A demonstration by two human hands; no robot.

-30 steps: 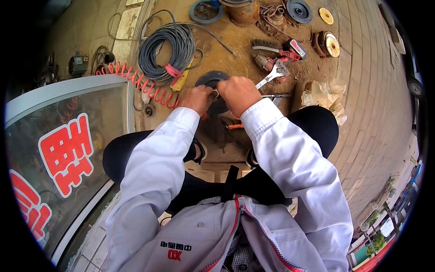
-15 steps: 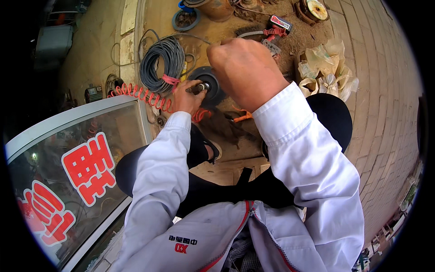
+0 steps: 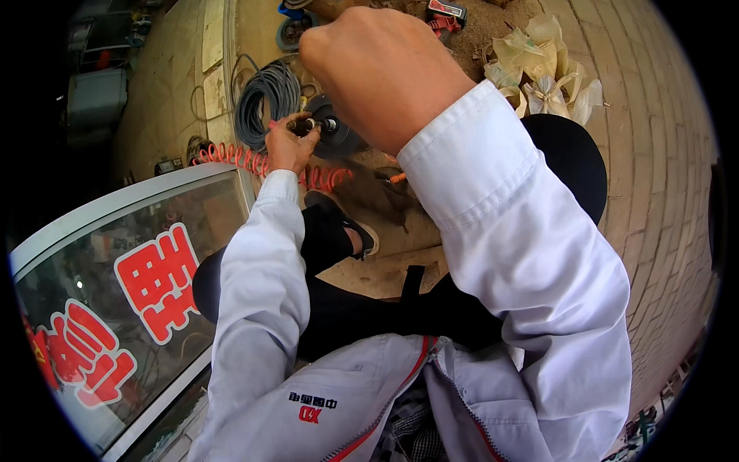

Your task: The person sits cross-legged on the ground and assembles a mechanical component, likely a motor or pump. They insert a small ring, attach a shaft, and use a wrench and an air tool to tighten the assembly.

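My left hand (image 3: 291, 145) is closed, thumb and fingers pinching a short dark metal cylindrical piece (image 3: 301, 125). That piece points at a bright metal shaft (image 3: 331, 124) in the middle of a dark round disc (image 3: 342, 145); whether they touch, I cannot tell. Above and to the right of the disc, my right hand (image 3: 385, 77) makes a fist with its back toward me. Its fingers and anything in them are hidden. A coil of dark grey hose or cable (image 3: 258, 104) lies just beyond my left hand, and a red coiled hose (image 3: 246, 159) runs beneath my left wrist.
A glass panel (image 3: 185, 208) in a pale frame, with red stickers, stands at left. Pale plastic bags (image 3: 539, 65) sit at far right, near a red tool with a black battery (image 3: 446, 14). An orange-tipped piece (image 3: 396, 178) lies under my right wrist. My shoe (image 3: 366, 239) is close by.
My right fist has moved left and farther up in view, and looks larger. The left hand has shifted slightly left with the metal piece, which now shows apart from the disc's centre.
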